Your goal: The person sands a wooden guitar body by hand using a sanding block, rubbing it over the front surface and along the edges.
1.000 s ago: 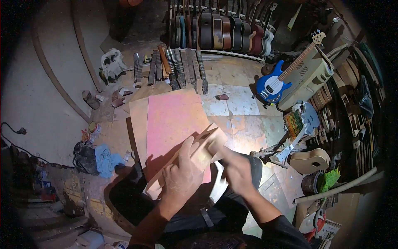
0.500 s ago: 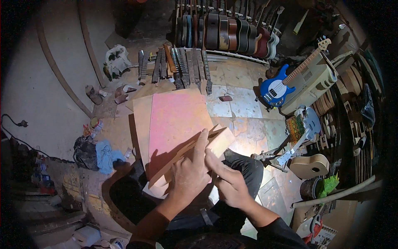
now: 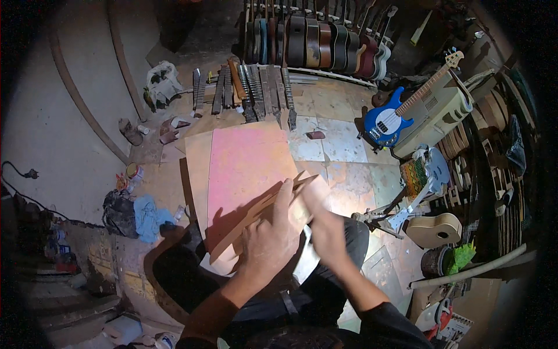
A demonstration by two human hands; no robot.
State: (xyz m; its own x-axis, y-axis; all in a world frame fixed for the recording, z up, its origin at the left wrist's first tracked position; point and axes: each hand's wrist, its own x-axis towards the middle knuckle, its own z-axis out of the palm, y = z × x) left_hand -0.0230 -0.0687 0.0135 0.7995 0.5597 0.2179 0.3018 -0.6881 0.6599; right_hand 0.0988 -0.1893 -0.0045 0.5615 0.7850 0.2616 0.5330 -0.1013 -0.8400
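Note:
I sit over a pink board [image 3: 244, 163] that lies on a larger plywood sheet [image 3: 197, 168] on the floor. A long, pale wooden piece [image 3: 256, 208], shaped like an unfinished guitar neck, slants across my lap and over the board's near edge. My left hand [image 3: 267, 239] grips it around the middle, fingers wrapped over the top. My right hand [image 3: 326, 230] is blurred and presses against the piece's upper right end. A pale sheet [image 3: 305, 259] shows beneath the hands; whether the right hand holds anything is unclear.
Several guitar necks [image 3: 250, 93] lie in a row on the floor beyond the board, with a rack of guitar bodies [image 3: 314, 41] behind. A blue bass [image 3: 386, 122] and an unfinished small body [image 3: 433, 230] stand at right. A blue cloth [image 3: 148, 212] lies at left.
The wooden piece has tilted and shifted slightly away from me. My right hand has slid along its upper end, moving fast enough to blur. My left hand keeps its grip.

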